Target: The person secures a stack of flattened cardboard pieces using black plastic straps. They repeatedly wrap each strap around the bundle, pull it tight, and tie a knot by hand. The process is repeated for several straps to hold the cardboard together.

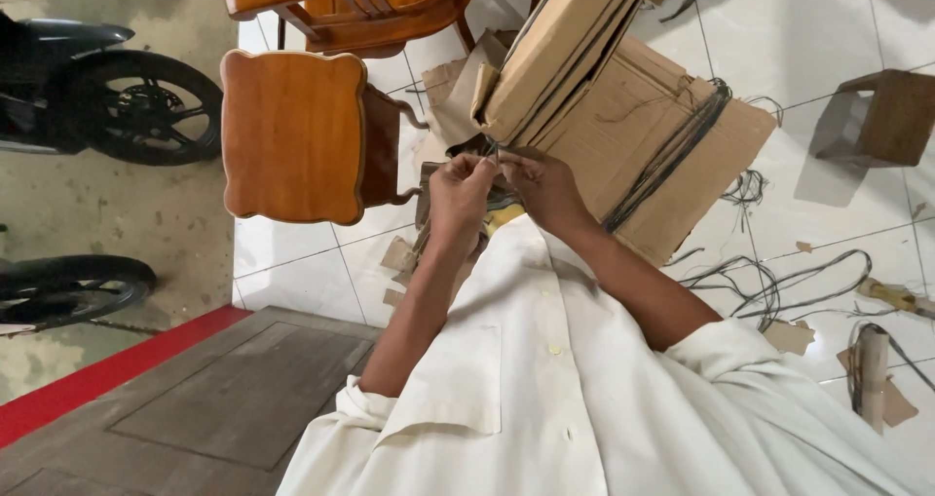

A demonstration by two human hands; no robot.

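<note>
Fingertips of both hands meet at one spot, pinched together on a thin dark wire or string (495, 151) at the lower edge of the stack of flattened brown cardboard sheets (623, 116). Left hand (460, 192) has thumb & forefinger closed on the strand; right hand (545, 189) is closed the same way, knuckles just beside the left's, the two hands touching or nearly so. The strand is too thin to tell exactly where it runs between the fingers.

The cardboard stack leans tilted right in front of the hands, bound w/ more dark wire looped across its face (672, 150). A second folded cardboard bundle (555, 48) lies on top of it, slanting up to the frame's edge. The person's cream button shirt (545, 379) fills the lower middle, sleeves rolled at the elbows, and hides the floor under the forearms.

Left of the hands, near: a small carved wooden table w/ scalloped orange-brown top (292, 135); beyond it a wooden chair (360, 4). Far left, two black motorbike wheels (146, 106) on bare concrete. Right side, white floor tiles (838, 223) carry loose dark wire strands (769, 282), cardboard scraps & a small brown wooden stool (881, 116), well apart from the hands.
</note>
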